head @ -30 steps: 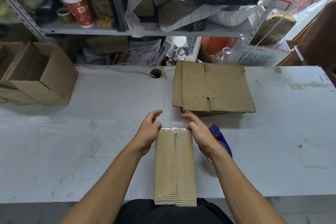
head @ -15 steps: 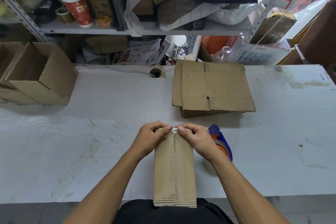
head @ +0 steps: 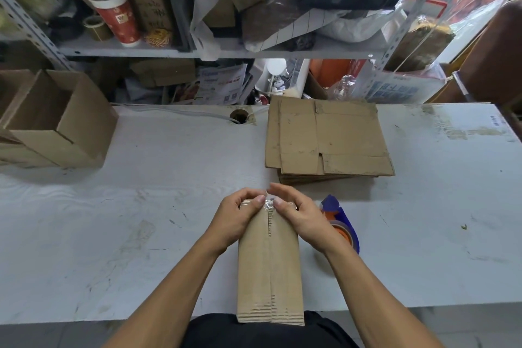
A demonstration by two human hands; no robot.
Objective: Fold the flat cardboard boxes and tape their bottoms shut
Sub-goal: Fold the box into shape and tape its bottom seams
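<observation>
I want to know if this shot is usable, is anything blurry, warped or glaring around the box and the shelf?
Head view: the box and both hands, left hand, right hand, are sharp; clear tape on its far end shows a small glare; the shelf bends from wide-angle distortion, and its upper left corner is smeared; light is soft, shadows faint.

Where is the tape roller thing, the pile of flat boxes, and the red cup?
tape dispenser [head: 343, 219]: head view, on its blue body beside the right wrist.
stack of flat boxes [head: 339, 138]: head view, middle of the top sheet.
red cup [head: 120, 17]: head view, on its red side.
</observation>
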